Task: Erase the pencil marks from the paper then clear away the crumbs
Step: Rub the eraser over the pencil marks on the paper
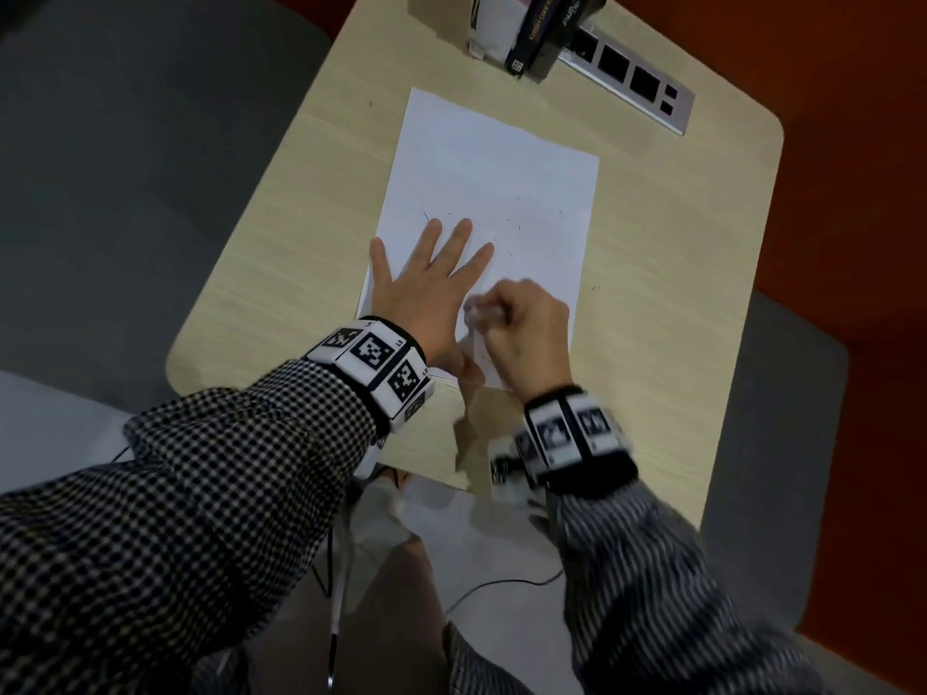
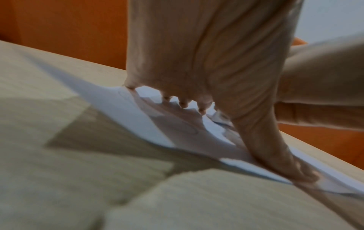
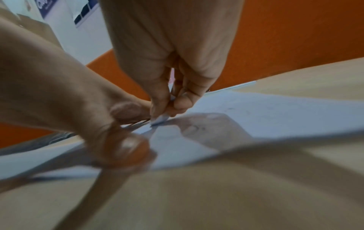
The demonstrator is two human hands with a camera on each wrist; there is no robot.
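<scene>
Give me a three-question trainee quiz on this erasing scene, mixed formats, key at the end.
1. True or false: the left hand lies flat on the paper.
2. What do the right hand's fingers pinch? A) pencil B) eraser C) brush
3. Fill in: the books stand at the table's ___ edge.

Key: 1 true; 2 B; 3 far.

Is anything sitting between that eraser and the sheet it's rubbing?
Nothing visible. The right hand pinches the eraser, whose tip looks to meet the paper directly. The left hand presses flat beside it, not underneath.
</scene>
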